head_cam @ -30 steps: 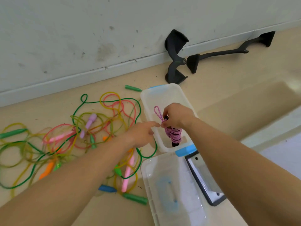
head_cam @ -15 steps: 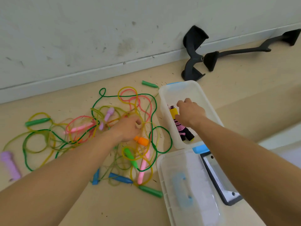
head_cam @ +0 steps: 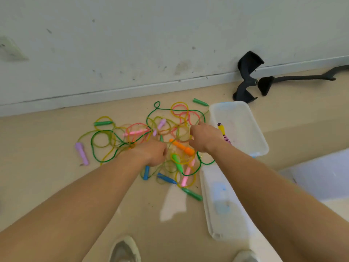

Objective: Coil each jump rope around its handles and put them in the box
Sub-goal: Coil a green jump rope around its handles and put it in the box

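Spread over pale beige floor (head_cam: 47, 167) left of centre, a tangle of green, yellow and pink plastic jump ropes (head_cam: 137, 132) with stubby coloured handles. Reached into its near edge, left hand (head_cam: 154, 155), knuckles up, fingers clenched; hard to tell whether round a cord. Just right, right hand (head_cam: 203, 138), likewise curled over the cords, grip hidden. Beyond it, inside clear plastic box (head_cam: 261, 142), one coiled pink-and-black rope with yellow handle (head_cam: 221, 129), partly covered by the wrist. Behind, scuffed white wall (head_cam: 132, 44); at bottom, two pale shoe toes (head_cam: 123, 248), cut off.

A plain, bare indoor room (home or studio, hard to say): scuffed white wall (head_cam: 170, 35), beige floor (head_cam: 47, 176), loose black plastic parts (head_cam: 246, 81).
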### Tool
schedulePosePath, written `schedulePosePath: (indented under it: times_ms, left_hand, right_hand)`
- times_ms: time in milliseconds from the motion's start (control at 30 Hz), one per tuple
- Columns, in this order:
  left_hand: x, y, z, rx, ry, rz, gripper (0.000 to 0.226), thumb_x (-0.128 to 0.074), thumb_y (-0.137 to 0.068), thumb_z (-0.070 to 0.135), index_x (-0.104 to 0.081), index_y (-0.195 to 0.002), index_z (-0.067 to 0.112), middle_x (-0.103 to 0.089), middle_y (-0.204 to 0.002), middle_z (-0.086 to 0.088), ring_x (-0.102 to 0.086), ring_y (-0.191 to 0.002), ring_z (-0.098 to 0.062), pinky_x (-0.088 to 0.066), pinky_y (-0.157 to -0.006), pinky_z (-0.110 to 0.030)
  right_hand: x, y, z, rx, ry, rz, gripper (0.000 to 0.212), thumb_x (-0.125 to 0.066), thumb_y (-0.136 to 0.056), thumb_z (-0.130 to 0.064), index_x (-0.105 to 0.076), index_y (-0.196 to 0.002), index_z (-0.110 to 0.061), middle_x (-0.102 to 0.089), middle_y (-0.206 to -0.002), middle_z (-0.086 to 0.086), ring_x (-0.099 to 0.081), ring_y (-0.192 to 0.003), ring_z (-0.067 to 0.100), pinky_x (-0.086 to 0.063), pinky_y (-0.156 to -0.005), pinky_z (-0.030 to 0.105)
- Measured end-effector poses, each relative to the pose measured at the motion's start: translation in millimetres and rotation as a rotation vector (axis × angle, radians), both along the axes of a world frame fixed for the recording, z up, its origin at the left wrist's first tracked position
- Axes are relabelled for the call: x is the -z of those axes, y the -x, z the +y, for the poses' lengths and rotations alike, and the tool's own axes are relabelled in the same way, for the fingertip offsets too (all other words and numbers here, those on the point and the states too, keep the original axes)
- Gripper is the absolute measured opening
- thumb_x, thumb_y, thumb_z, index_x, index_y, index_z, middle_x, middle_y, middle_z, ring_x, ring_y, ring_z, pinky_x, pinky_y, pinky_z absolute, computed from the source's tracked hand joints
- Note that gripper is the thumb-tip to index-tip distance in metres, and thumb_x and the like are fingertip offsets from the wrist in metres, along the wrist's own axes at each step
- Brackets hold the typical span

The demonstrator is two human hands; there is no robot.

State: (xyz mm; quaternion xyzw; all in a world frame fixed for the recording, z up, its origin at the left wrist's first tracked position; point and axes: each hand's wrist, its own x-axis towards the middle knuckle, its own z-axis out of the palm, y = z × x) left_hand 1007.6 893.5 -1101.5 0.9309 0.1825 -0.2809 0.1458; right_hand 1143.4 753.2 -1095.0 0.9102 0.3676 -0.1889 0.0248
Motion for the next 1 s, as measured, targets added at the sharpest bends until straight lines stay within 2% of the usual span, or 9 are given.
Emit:
schedulePosePath:
  times_ms: [133,200,267,300,433,600,833,900,1000]
  left_hand:
    - [27,34,-15,-0.027,0.015,0.032,0.03,-0.049,-0.097,0.018,-0.061,-0.125,0.015,-0.06,-0.131,-0.01,-0.058,-0.118,-0.029,-0.049,-0.093,-0.034]
    - [51,44,-21,-0.055,0.05,0.054,0.03,-0.049,-0.098,0.019,-0.061,-0.125,0.015,-0.061,-0.13,-0.01,-0.057,-0.118,-0.03,-0.049,-0.095,-0.035]
    - [75,50,-24,-0.096,0.091,0.063,0.03,-0.049,-0.097,0.021,-0.058,-0.126,0.016,-0.06,-0.131,-0.009,-0.057,-0.118,-0.03,-0.048,-0.096,-0.037]
    - [87,53,-25,-0.118,0.112,0.069,0.031,-0.048,-0.097,0.022,-0.056,-0.127,0.017,-0.059,-0.131,-0.008,-0.057,-0.117,-0.029,-0.048,-0.096,-0.038]
    - [125,55,-23,-0.205,0.156,0.044,0.032,-0.046,-0.097,0.021,-0.053,-0.129,0.02,-0.059,-0.125,-0.008,-0.059,-0.108,-0.029,-0.05,-0.092,-0.04]
    - [157,42,-12,-0.41,0.24,-0.095,0.025,-0.048,-0.097,0.022,-0.057,-0.12,0.022,-0.062,-0.121,-0.004,-0.061,-0.101,-0.025,-0.051,-0.086,-0.036]
    - [165,39,-14,-0.523,0.325,-0.153,0.017,-0.051,-0.095,0.023,-0.059,-0.111,0.023,-0.064,-0.113,0.0,-0.061,-0.098,-0.022,-0.052,-0.088,-0.038]
    - [158,41,-16,-0.51,0.327,-0.164,0.019,-0.051,-0.095,0.021,-0.06,-0.112,0.022,-0.064,-0.112,0.0,-0.061,-0.098,-0.021,-0.052,-0.089,-0.039]
    - [144,38,-21,-0.472,0.313,-0.199,0.022,-0.053,-0.093,0.018,-0.06,-0.113,0.022,-0.065,-0.113,-0.001,-0.061,-0.101,-0.021,-0.052,-0.089,-0.038]
  right_hand:
    - [30,32,-4,0.018,0.044,0.067,0.039,-0.055,-0.09,-0.033,-0.059,-0.127,-0.021,-0.055,-0.129,0.005,-0.058,-0.116,0.03,-0.05,-0.084,0.037]
    - [52,46,-5,0.024,0.113,0.138,0.03,-0.056,-0.089,-0.037,-0.062,-0.113,-0.019,-0.061,-0.119,0.005,-0.061,-0.111,0.029,-0.046,-0.077,0.034]
    - [76,57,-8,0.033,0.198,0.224,0.019,-0.058,-0.088,-0.037,-0.061,-0.092,-0.019,-0.061,-0.104,0.005,-0.062,-0.104,0.029,-0.046,-0.076,0.034]
    - [89,62,-8,0.044,0.234,0.253,0.016,-0.06,-0.088,-0.035,-0.06,-0.09,-0.019,-0.06,-0.101,0.003,-0.062,-0.103,0.029,-0.047,-0.078,0.036]
    - [136,73,-5,0.121,0.234,0.284,0.029,-0.06,-0.088,-0.023,-0.064,-0.117,-0.017,-0.058,-0.12,0.006,-0.059,-0.112,0.03,-0.044,-0.08,0.036]
    - [187,77,8,0.249,0.143,0.204,0.034,-0.048,-0.094,-0.016,-0.054,-0.128,-0.012,-0.05,-0.129,0.01,-0.054,-0.119,0.032,-0.038,-0.08,0.036]
    - [207,77,4,0.285,0.047,0.126,0.03,-0.054,-0.096,-0.029,-0.06,-0.12,-0.013,-0.051,-0.123,0.009,-0.051,-0.116,0.03,-0.039,-0.074,0.035]
    - [200,76,-2,0.241,0.031,0.125,0.027,-0.056,-0.093,-0.032,-0.064,-0.11,-0.012,-0.052,-0.119,0.009,-0.05,-0.115,0.03,-0.041,-0.076,0.036]
    - [180,73,-13,0.174,0.025,0.204,0.026,-0.059,-0.09,-0.038,-0.067,-0.09,-0.014,-0.064,-0.101,0.008,-0.06,-0.103,0.03,-0.049,-0.077,0.036]
